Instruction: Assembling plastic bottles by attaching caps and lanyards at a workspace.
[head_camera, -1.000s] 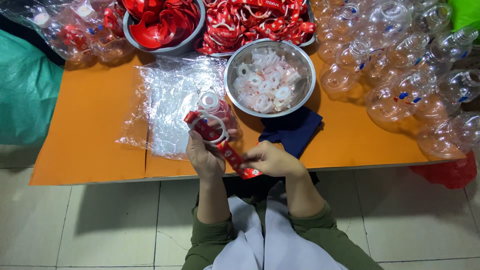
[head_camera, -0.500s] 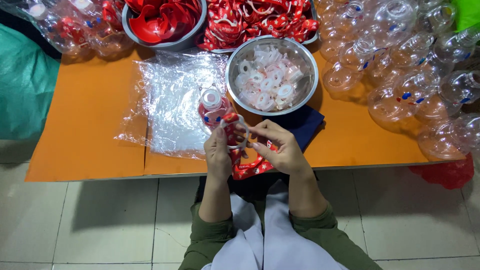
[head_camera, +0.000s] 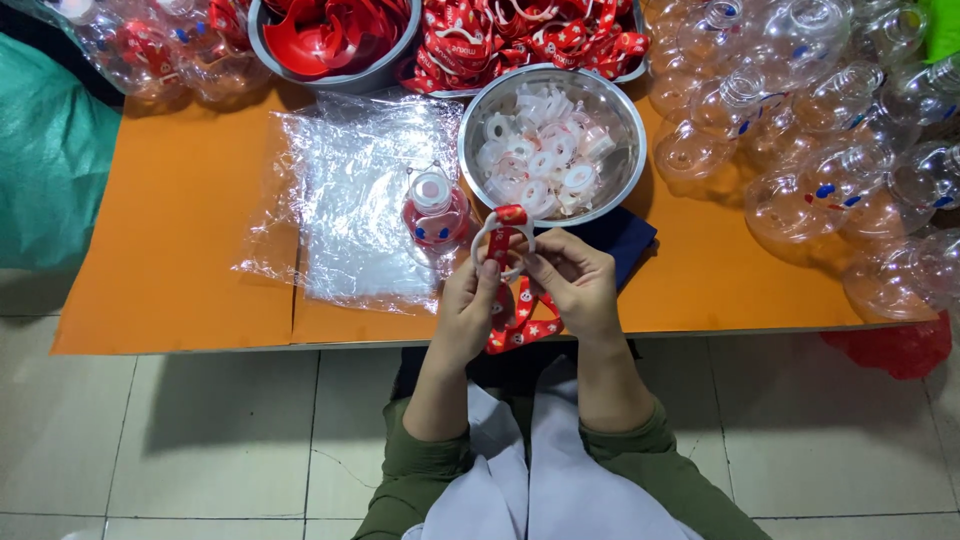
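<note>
head view, looking down on an orange table. the left hand and right hand meet at the near edge, both pinching a red strap that threads through a white ring; the strap's loose end hangs below the hands, over the table edge. fingers of both hands are closed on the strap and ring, neither hand free. just beyond the hands stands a small pink-tinted bottle with a white neck, upright on a clear plastic sheet. a steel bowl of white rings sits just beside the bottle, close to the right hand. farther back, a bowl of red parts and a heap of red straps; clear bottles crowd the right side of the table.

risks, as judged: the strap is narrow and held only at fingertips, so a slip could let it pull back out of the ring or drop to the floor. the bottle is light and stands on slick film near the left knuckles; a nudge could tip it. the sheet overhangs nothing, but a sleeve could drag it.
</note>
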